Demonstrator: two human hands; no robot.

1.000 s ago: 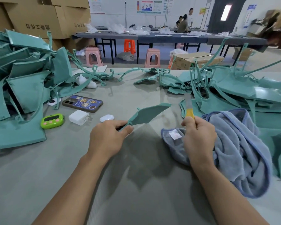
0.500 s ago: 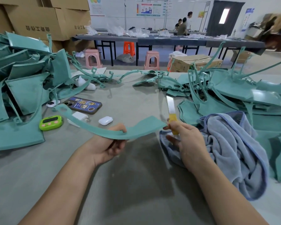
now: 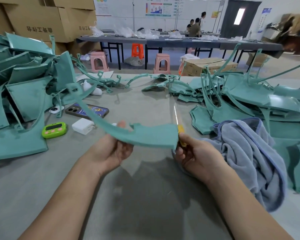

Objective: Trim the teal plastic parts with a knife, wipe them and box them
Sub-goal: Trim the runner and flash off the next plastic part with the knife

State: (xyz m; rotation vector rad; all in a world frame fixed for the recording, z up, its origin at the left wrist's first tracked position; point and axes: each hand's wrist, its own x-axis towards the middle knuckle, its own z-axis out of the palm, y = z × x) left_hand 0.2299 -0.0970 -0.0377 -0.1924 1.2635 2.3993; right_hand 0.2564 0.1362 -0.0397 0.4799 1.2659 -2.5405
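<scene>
Grey table (image 3: 33, 187): left hand (image 3: 111, 151) grips teal part (image 3: 145, 135); right hand (image 3: 196, 156) grips knife (image 3: 177, 124), blade blurred.

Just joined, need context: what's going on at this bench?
A person is trimming teal plastic parts by hand. The left hand holds a long curved teal plastic part above the grey table, while the right hand holds a yellow-handled knife at the part's wide end, blade blurred. A blue-grey cloth lies beside the right hand; heaps of teal parts lie on both sides.
</scene>
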